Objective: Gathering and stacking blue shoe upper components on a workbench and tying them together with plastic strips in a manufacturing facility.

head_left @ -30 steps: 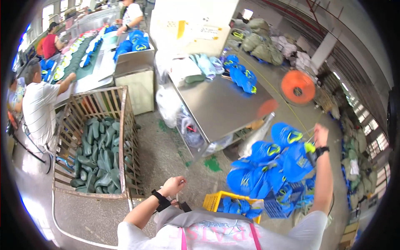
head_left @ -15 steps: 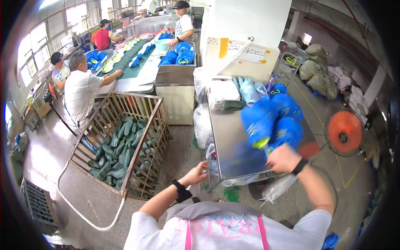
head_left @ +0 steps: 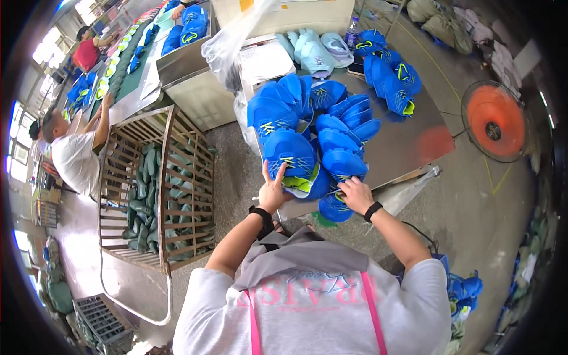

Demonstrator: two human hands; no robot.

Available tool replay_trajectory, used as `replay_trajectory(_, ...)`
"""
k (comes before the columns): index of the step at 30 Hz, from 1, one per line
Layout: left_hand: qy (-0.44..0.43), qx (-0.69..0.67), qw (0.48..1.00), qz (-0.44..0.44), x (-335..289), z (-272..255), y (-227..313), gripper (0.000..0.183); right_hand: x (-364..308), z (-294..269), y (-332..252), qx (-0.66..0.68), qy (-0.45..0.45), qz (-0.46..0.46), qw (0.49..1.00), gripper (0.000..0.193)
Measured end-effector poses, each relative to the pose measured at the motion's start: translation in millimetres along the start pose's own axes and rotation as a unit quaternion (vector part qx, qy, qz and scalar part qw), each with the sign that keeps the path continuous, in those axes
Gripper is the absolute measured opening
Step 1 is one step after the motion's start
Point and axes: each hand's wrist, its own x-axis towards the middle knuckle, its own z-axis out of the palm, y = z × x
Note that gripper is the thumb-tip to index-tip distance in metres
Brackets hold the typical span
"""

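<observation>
Two nested rows of blue shoe uppers with lime-green linings lie on a metal-topped table (head_left: 408, 142) in front of me. My left hand (head_left: 273, 190) grips the near blue shoe upper (head_left: 289, 151) of the left row, with two fingers lying over its side by the lime-green opening. At the near end of the right row, my right hand (head_left: 356, 194) has its fingers closed on another blue shoe upper (head_left: 335, 208), which overhangs the table's near edge. The undersides of both uppers and part of my fingers are hidden.
More blue uppers (head_left: 390, 80), pale blue uppers (head_left: 315, 54), papers (head_left: 266, 62) and a purple bottle (head_left: 352, 32) sit at the table's far side. An orange fan (head_left: 493, 121) stands right. Left is a slatted cart (head_left: 163, 195) of green shoe lasts; beyond it, people work along a conveyor.
The blurred blue uppers held by my right hand now lie in rows on the table. My left hand has come from beside the table onto the left row, and the view has shifted.
</observation>
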Motion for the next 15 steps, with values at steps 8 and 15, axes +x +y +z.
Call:
replay_trajectory(8,0.059,0.035,0.99,0.125,62.4,-40.0,-12.3,0.047,40.7,-37.5,20.0,0.044,0.076,0.134,0.987,0.032)
replay_trajectory(15,-0.195,-0.148,0.957,0.154,28.2,-43.3,-77.0,0.036,-77.7,46.6,33.5,0.425,0.15,0.594,0.666,0.092)
